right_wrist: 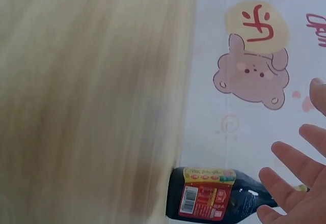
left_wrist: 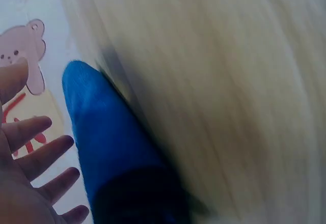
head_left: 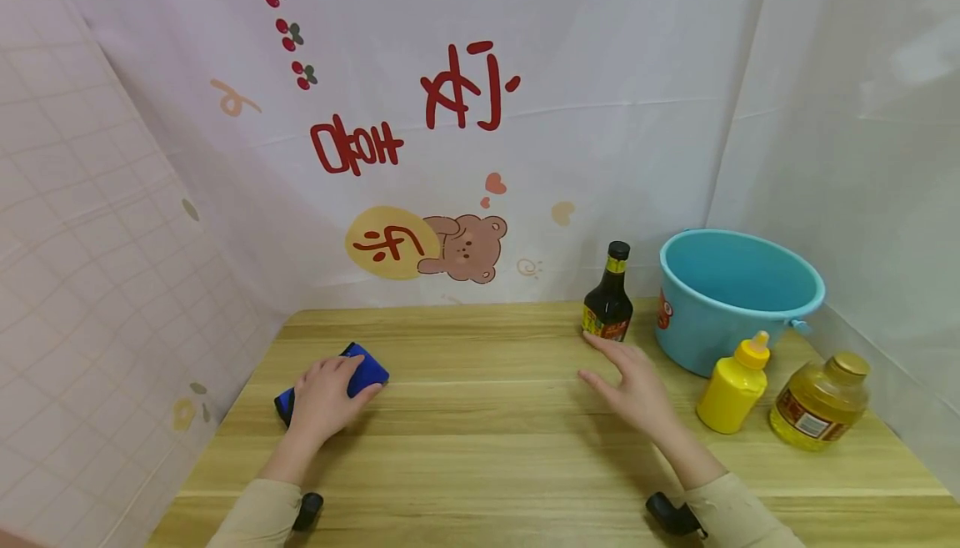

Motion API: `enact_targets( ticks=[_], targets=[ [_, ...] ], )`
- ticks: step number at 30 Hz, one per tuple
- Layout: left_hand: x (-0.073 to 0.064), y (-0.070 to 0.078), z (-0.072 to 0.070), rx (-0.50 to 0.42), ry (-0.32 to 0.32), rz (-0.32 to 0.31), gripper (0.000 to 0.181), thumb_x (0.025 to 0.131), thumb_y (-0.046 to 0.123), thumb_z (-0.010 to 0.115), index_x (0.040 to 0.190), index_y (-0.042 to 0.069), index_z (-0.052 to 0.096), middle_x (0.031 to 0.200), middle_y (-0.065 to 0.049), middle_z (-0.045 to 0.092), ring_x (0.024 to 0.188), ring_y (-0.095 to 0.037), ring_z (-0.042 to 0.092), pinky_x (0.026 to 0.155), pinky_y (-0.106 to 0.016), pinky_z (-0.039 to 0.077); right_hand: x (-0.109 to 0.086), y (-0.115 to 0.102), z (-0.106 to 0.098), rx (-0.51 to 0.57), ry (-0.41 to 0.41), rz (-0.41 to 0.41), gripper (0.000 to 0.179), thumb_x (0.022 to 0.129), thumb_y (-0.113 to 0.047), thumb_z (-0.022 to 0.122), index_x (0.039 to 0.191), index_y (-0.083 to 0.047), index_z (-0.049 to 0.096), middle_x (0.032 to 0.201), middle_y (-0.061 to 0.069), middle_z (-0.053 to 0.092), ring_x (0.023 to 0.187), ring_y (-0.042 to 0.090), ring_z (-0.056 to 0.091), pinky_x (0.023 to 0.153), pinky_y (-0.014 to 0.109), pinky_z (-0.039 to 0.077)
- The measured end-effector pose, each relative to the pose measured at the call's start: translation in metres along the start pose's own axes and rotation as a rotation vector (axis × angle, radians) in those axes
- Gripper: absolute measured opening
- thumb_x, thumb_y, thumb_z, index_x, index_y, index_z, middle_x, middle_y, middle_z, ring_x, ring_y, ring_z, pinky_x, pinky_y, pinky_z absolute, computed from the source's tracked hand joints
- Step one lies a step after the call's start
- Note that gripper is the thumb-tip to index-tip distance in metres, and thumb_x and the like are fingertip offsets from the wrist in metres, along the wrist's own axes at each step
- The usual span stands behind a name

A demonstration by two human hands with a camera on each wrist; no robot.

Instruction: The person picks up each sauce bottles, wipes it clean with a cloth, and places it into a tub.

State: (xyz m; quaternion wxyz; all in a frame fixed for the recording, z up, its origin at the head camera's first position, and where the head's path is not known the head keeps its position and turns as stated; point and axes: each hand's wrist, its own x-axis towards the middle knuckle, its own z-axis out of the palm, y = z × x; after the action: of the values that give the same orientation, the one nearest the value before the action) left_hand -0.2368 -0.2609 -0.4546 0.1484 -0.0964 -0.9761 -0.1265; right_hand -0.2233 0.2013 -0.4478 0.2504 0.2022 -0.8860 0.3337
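Observation:
My left hand (head_left: 326,399) hovers over a blue folded cloth (head_left: 369,371) on the left part of the wooden table, hiding its middle in the head view. The left wrist view shows the fingers (left_wrist: 48,158) spread and nearly straight, beside the cloth (left_wrist: 109,127), which has a dark part at its lower end. On the other side, my right hand (head_left: 636,387) is held over the table with nothing in it, its fingers extended. Nearest to it stands a dark sauce bottle (head_left: 609,302) with a black cap and a red and yellow label (right_wrist: 206,196).
A light blue bucket (head_left: 693,323) stands at the back right. In front of it are a yellow squeeze bottle (head_left: 731,394) and a jug of yellow oil (head_left: 821,404). A white printed sheet (head_left: 637,156) rises behind the wooden table (head_left: 480,448).

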Motion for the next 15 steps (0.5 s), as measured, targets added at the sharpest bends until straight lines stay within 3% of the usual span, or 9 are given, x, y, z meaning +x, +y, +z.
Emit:
enact_targets(
  ticks=[11,15],
  targets=[
    [-0.002,-0.022,0.003,-0.008,-0.039,0.026,0.059,0.087,0.045,0.073,0.129,0.004,0.064,0.127,-0.022,0.060,0.122,-0.048,0.047,0.095,-0.076,0.028,0.002,0.013,-0.007,-0.003,0.045,-0.009,0.053,0.084,-0.009,0.079,0.133,-0.001,0.061,0.126,0.020,0.064,0.110,0.041,0.057,0.093,0.058,0.042],
    [-0.002,-0.029,0.004,-0.024,-0.047,0.066,0.058,0.086,0.044,0.074,0.127,0.005,0.065,0.127,-0.021,0.060,0.122,-0.049,0.048,0.093,-0.076,0.030,0.003,0.014,-0.010,-0.002,0.052,-0.013,0.053,0.084,-0.008,0.079,0.133,0.000,0.061,0.126,0.020,0.064,0.109,0.040,0.057,0.092,0.057,0.042]
  ],
)
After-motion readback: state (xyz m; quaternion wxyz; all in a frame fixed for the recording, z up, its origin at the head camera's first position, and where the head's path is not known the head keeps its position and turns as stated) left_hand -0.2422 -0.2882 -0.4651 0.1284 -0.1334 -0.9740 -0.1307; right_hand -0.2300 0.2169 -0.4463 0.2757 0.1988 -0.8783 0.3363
